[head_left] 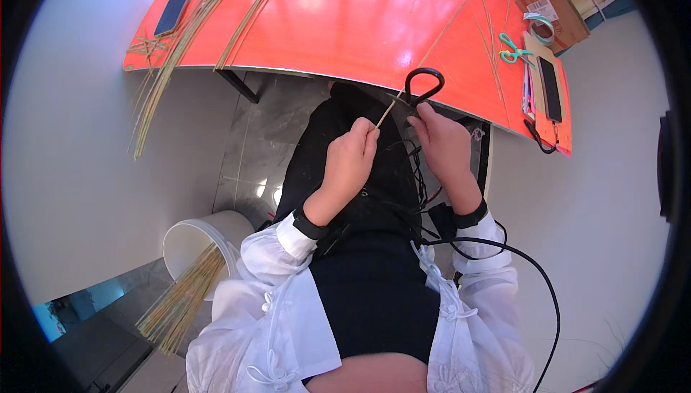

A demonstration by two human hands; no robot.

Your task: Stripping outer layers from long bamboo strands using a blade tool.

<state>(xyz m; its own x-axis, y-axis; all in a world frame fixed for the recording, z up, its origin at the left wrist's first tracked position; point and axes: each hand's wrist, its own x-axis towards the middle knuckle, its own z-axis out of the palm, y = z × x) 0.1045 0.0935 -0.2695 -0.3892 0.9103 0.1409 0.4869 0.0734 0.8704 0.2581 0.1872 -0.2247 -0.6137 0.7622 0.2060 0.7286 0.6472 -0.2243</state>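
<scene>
Pinched in my left hand is a thin straw-coloured strip, like a reed or wheat stalk. It runs up past the table's edge and on over the red top. My right hand grips a pair of black-handled scissors near the pivot. One loop handle sticks up beyond the fingers, and a short dark blade lies across the strip. Whether the blade only touches the strip or bites into it, I cannot tell. Both hands are over my lap, just below the table's near edge.
On the red table lie long straw bundles, a dark phone, green scissors, a tape roll and another phone. A white bucket with stalks lies tipped at lower left. A black cable curves by my right arm.
</scene>
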